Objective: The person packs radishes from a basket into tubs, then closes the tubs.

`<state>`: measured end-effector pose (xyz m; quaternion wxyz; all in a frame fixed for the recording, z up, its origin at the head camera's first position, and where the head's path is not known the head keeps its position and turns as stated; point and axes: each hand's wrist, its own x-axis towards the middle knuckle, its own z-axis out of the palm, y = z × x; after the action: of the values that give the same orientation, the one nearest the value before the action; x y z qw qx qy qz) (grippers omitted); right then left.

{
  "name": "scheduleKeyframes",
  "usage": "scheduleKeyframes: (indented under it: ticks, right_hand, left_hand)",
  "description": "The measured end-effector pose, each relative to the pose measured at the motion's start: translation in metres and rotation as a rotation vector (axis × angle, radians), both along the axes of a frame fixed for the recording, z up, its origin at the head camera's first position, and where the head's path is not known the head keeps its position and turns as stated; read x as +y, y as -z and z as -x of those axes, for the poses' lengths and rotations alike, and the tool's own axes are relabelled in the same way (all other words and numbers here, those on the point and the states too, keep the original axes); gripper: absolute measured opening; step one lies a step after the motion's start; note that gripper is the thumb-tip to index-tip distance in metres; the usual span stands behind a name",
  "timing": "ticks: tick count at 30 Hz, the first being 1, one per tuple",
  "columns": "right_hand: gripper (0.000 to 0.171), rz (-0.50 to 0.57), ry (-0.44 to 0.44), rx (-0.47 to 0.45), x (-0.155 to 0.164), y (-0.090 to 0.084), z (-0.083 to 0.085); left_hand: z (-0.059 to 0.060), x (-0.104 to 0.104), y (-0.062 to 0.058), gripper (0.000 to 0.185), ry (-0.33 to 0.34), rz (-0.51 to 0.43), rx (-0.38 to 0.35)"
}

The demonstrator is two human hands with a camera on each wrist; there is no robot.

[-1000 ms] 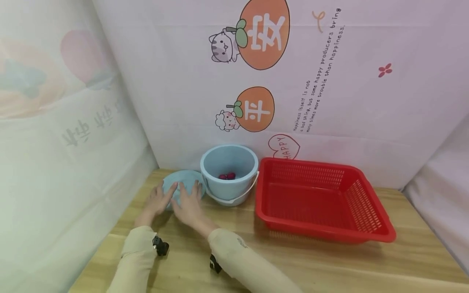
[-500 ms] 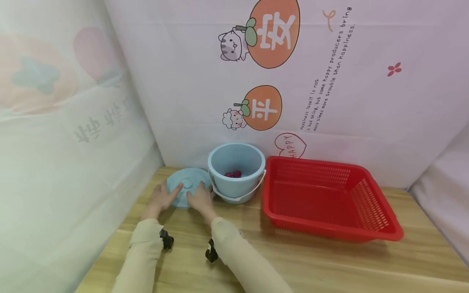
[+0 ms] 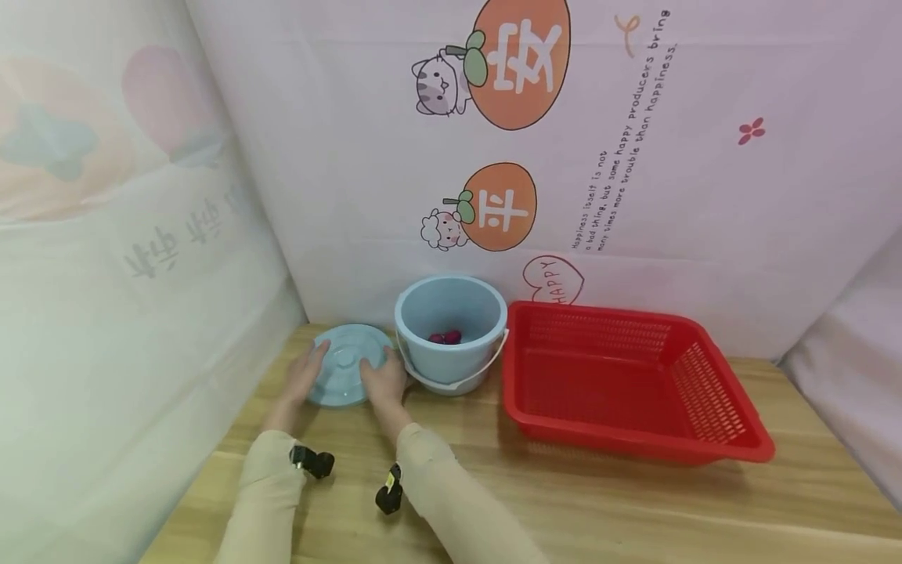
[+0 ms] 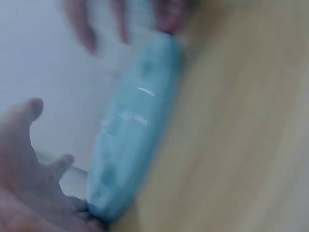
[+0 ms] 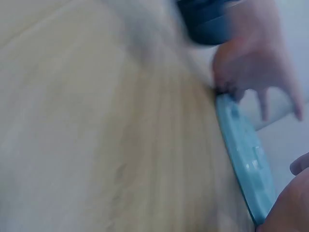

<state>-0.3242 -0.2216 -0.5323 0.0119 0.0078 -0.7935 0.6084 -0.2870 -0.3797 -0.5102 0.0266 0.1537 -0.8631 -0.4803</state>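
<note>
A round light-blue lid [image 3: 345, 374] lies on the wooden table [image 3: 634, 501], just left of a light-blue bucket [image 3: 451, 329] that holds small dark-red pieces [image 3: 445, 338]. My left hand [image 3: 304, 377] touches the lid's left rim and my right hand [image 3: 385, 381] its right rim, fingers fairly straight. The blurred left wrist view shows the lid [image 4: 135, 130] edge-on, with my left hand [image 4: 29, 183] at its near end and spread fingers. In the right wrist view the lid [image 5: 244, 159] runs between both hands.
A large red perforated basket [image 3: 705, 392] stands right of the bucket, nothing visible in it. A white bail handle [image 3: 458, 381] hangs down the bucket's front. Printed fabric walls close in the back and left side.
Both hands have slid apart from the top of the lid to its left and right rims. The bucket and basket stay put.
</note>
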Motion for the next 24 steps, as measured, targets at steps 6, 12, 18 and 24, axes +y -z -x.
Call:
scheduleKeyframes:
  ticks: [6,12,18,24]
  right_hand:
    - [0.056,-0.110,-0.002,0.177,-0.007,0.005,-0.008]
    - [0.045,-0.213,-0.100,0.271,-0.010,-0.010,-0.023]
    - [0.051,-0.267,-0.158,0.344,-0.002,-0.039,-0.034]
    - [0.053,-0.242,-0.203,0.459,0.008,-0.075,-0.042]
  left_hand:
    - [-0.017,-0.003,-0.017,0.103,-0.044,-0.170,-0.089]
    - [-0.035,0.014,-0.025,0.096,-0.240,0.125,-0.008]
    - [-0.052,0.033,-0.036,0.087,-0.364,0.245,0.172]
    - [-0.068,0.050,-0.065,0.084,-0.434,0.258,0.346]
